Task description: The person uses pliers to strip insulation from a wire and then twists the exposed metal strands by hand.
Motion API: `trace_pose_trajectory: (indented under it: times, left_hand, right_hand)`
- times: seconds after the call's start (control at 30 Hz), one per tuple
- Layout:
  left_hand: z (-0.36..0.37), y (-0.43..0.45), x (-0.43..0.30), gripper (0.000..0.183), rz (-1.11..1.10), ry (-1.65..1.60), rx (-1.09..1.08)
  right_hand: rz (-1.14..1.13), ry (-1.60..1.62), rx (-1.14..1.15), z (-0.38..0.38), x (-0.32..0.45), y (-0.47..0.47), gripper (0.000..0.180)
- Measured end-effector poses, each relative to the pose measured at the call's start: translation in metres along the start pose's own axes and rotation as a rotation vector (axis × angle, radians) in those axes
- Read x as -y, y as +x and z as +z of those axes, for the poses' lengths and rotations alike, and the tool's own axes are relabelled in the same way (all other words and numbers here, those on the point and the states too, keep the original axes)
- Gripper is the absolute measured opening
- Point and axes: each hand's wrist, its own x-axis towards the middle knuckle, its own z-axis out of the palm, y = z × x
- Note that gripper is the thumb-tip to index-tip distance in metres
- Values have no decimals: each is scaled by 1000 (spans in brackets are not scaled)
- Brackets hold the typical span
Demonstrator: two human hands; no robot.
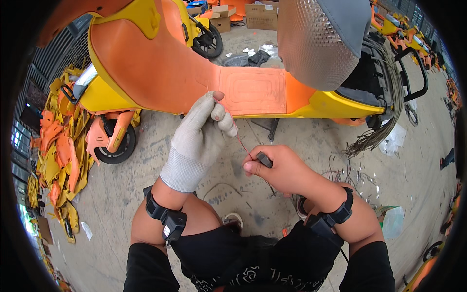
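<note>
My left hand (204, 135), in a white knit glove with bare fingertips showing, pinches a thin red wire (240, 143) between thumb and forefinger. The wire slants down to my right hand (279, 166), which is bare and grips its lower part. A small black block-shaped piece (264, 160) sticks out of the right fist; whether it is a connector or a tool handle I cannot tell. Just beyond both hands stands an orange and yellow electric scooter (251, 91), side-on. A bundle of grey-brown wires (392, 95) hangs over its rear, and its seat (321, 43) is tipped up.
Cut wire scraps (350, 175) lie on the concrete floor (120, 208) to the right. At the left is a heap of orange and yellow body panels (62, 153). Cardboard boxes (262, 16) and another scooter (204, 34) stand behind. Plastic bags (394, 140) lie at the right.
</note>
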Motion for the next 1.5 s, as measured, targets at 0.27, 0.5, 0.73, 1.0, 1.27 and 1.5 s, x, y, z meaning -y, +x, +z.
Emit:
trace_pose_trajectory:
  times: [0.27, 0.5, 0.73, 1.0, 1.27, 1.5]
  left_hand:
    - [-27, 12, -7, 35, -105, 196, -180]
    - [-21, 1, 1, 41, -281, 618, -137]
    - [25, -19, 11, 35, -555, 1011, 328]
    - [12, -20, 11, 30, -259, 438, 42]
    - [13, -20, 23, 24, -155, 308, -8]
    - [13, -18, 25, 24, -93, -21, -65]
  right_hand:
    - [-7, 275, -25, -5, -14, 5, 29]
    - [-84, 612, -178, -17, -16, 8, 29]
    - [-213, 748, -362, -31, -14, 8, 32]
    - [-165, 378, -311, -14, -15, 3, 42]
    - [-143, 226, -201, 15, -13, -2, 36]
    - [32, 208, -132, 1, 15, -11, 25]
